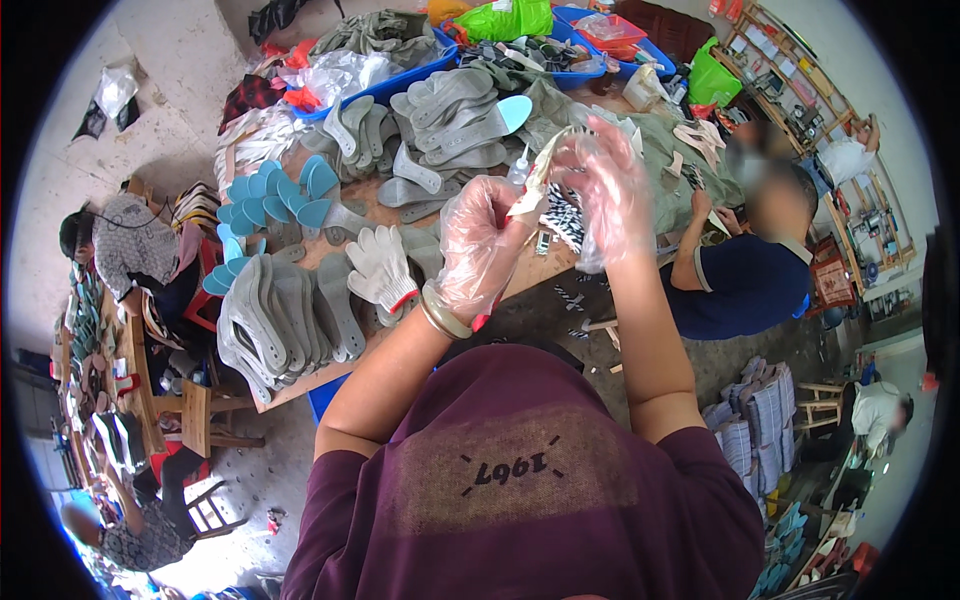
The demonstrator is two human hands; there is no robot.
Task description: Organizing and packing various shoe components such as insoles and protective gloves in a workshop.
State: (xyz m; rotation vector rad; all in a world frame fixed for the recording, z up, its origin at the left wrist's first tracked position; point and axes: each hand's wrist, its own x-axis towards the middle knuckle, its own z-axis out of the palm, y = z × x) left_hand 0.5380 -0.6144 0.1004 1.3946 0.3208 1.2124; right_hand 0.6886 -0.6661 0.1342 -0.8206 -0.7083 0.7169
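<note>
Both of my hands wear thin clear plastic gloves and are raised over the table's near edge. My left hand (478,238) is closed, pinching a cream, strip-like piece (533,192) that stands upward. My right hand (617,195) is beside the piece's upper part; its fingers are smeared by motion, so their grip is unclear. A black-and-white patterned bundle (563,218) shows between my hands. Left of my left hand, a white knitted glove (380,268) with a red cuff lies against grey insole-shaped pieces (285,315). A small clear bottle (519,168) stands behind my left hand.
More grey pieces (455,110) and teal-tipped ones (280,195) are piled on the table. Blue bins (385,88) of cloth and bags line its far side. A person in navy (745,285) works at the right; others sit at the left. Bundled stacks (755,420) stand behind right.
</note>
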